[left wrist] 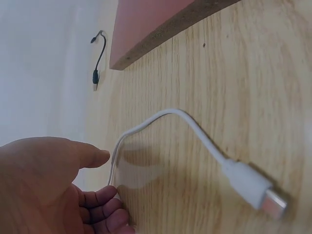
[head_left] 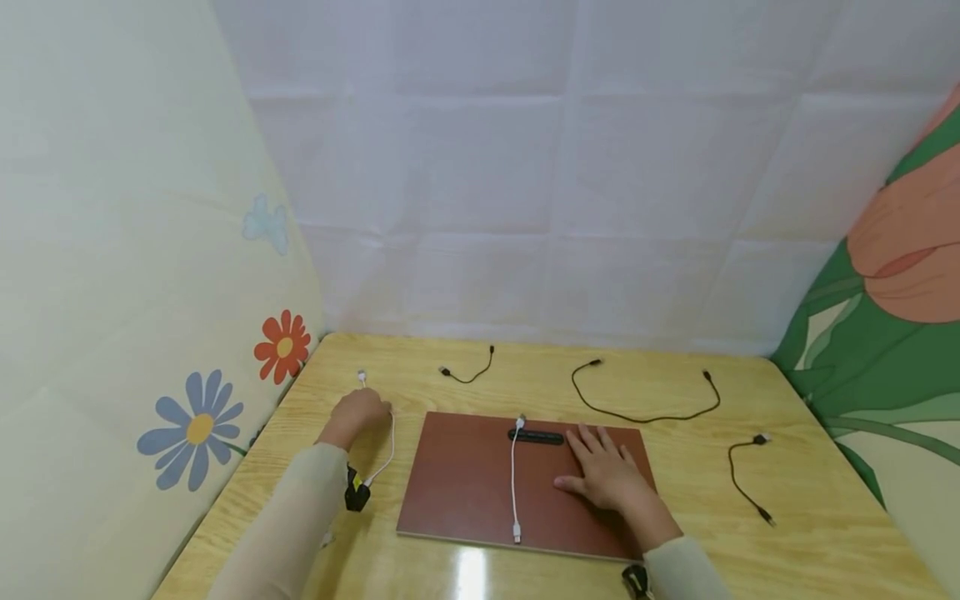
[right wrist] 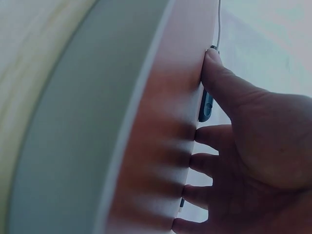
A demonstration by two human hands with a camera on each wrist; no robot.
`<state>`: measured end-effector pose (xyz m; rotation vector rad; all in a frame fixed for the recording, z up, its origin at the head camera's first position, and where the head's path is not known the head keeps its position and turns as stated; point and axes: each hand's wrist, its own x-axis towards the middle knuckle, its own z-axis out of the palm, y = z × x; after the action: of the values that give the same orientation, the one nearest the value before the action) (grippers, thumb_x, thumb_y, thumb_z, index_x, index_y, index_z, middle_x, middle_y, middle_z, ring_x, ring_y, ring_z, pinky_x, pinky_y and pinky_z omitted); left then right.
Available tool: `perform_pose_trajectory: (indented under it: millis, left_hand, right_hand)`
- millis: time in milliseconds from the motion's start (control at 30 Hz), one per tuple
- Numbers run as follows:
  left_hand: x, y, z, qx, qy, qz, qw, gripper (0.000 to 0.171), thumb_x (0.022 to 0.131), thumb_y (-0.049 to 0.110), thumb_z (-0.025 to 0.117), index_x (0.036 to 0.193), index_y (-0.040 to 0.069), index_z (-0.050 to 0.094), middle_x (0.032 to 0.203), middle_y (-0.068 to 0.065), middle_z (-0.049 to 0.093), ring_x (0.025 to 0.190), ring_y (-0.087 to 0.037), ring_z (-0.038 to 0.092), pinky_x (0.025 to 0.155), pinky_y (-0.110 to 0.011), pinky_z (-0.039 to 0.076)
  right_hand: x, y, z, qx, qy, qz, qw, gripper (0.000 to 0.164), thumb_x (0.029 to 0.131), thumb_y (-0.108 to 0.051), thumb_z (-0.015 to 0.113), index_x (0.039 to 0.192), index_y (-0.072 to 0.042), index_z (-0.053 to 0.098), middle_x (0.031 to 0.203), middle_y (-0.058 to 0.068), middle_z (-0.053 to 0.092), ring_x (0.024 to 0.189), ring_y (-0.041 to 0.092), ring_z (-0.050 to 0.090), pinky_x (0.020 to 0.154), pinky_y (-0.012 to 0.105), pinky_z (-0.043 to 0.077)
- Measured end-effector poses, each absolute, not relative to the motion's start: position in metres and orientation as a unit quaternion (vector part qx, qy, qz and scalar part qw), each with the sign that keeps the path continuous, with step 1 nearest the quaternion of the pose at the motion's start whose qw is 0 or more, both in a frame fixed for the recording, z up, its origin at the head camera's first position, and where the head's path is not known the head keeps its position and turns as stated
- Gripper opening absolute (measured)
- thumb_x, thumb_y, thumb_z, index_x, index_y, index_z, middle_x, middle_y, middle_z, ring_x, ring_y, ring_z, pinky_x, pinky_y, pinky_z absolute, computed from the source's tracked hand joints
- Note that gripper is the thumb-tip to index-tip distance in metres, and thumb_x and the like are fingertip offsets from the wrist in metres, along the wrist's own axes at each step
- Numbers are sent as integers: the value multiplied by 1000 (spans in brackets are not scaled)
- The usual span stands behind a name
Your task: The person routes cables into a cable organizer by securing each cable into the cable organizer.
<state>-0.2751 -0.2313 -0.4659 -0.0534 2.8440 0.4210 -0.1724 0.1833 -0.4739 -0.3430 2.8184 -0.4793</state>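
Note:
My left hand (head_left: 360,417) is at a white USB cable (head_left: 392,442) on the left of the table. In the left wrist view, thumb and fingers (left wrist: 105,197) stand apart beside this cable, the fingers loosely bent; part of the cable is hidden behind them. Its metal-tipped plug (left wrist: 251,187) lies on the wood. My right hand (head_left: 603,475) rests on a reddish-brown board (head_left: 457,475) with its fingers spread, close to a dark slot-shaped handle (head_left: 540,437). Across the middle of the board another white cable (head_left: 513,483) lies lengthwise, left of the right hand.
Behind the board lie a short black cable (head_left: 472,380) and a longer, curved black cable (head_left: 645,418). One more black cable (head_left: 738,479) is on the right. A white cloth wall (head_left: 525,208) borders the table's back, with flower-printed cloth (head_left: 198,429) at both sides.

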Motion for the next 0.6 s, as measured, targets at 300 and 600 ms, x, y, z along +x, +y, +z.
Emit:
perform_pose_trajectory:
  millis: [300, 600]
  left_hand:
    - [-279, -235, -466, -49, 976, 160, 141, 28, 97, 21, 46, 74, 7, 53, 83, -12, 57, 72, -26, 50, 67, -40, 41]
    - [-280, -227, -466, -49, 977, 150, 141, 32, 99, 20, 45, 78, 4, 62, 90, -15, 65, 73, -26, 52, 71, -43, 45]
  right_hand:
    - [-172, 183, -473, -121, 971, -162, 129, 83, 95, -52, 64, 156, -3, 35, 164, 24, 23, 149, 52, 16, 111, 75, 17]
    - [-172, 183, -476, -115, 972, -159, 131, 84, 95, -53, 63, 157, -4, 35, 164, 24, 22, 149, 52, 15, 112, 74, 16]
